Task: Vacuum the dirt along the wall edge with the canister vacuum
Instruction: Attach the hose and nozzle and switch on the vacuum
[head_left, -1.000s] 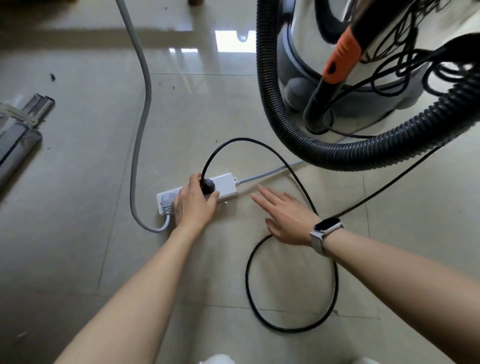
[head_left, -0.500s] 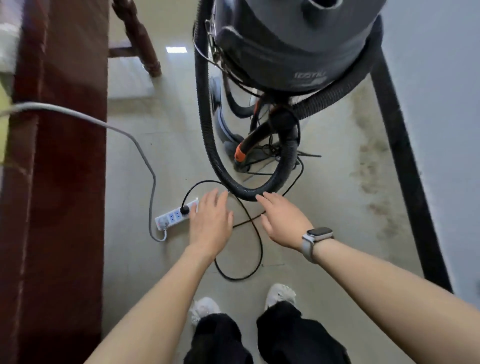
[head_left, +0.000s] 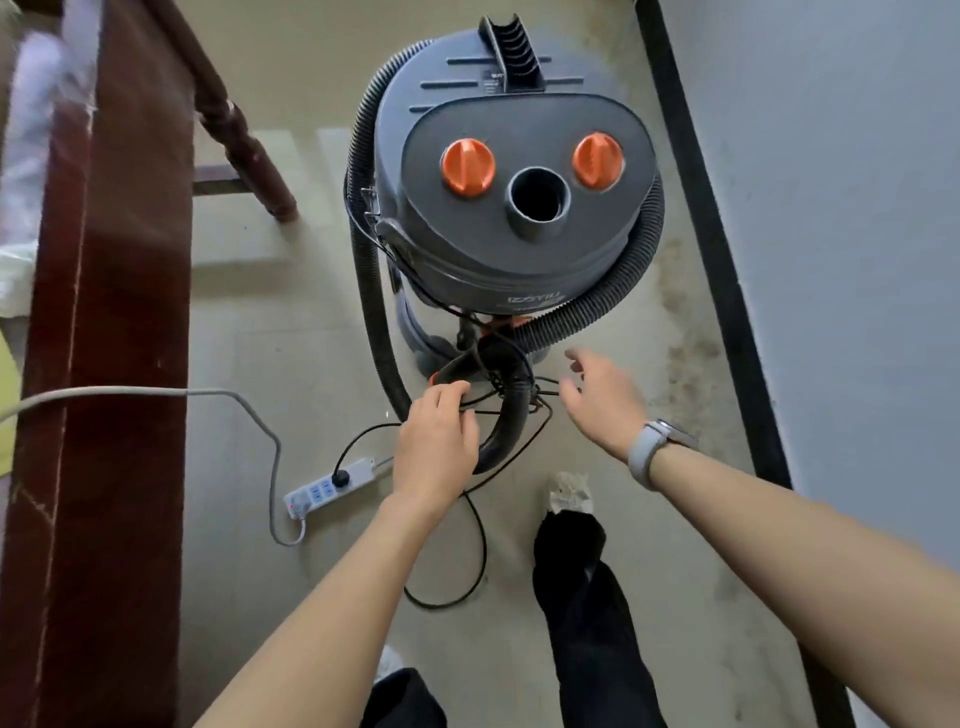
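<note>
Standing over the job, the person has black trousers (head_left: 587, 613) and a pale shoe (head_left: 570, 491) nearest us. Both arms reach forward: the left hand (head_left: 435, 441) sits over the black hose (head_left: 506, 431), fingers curled down at it, though I cannot tell whether they actually grip. The right hand (head_left: 605, 400), watch (head_left: 652, 449) on the wrist, hovers with fingers spread, holding nothing. A white power strip (head_left: 327, 486) lies on the floor left of the hands, black plug in, black cord (head_left: 480, 551) looping back. Just beyond stands the grey vacuum (head_left: 514, 218), orange knobs on top, beside the dirt (head_left: 691, 353) along the wall's black skirting (head_left: 727, 291).
</note>
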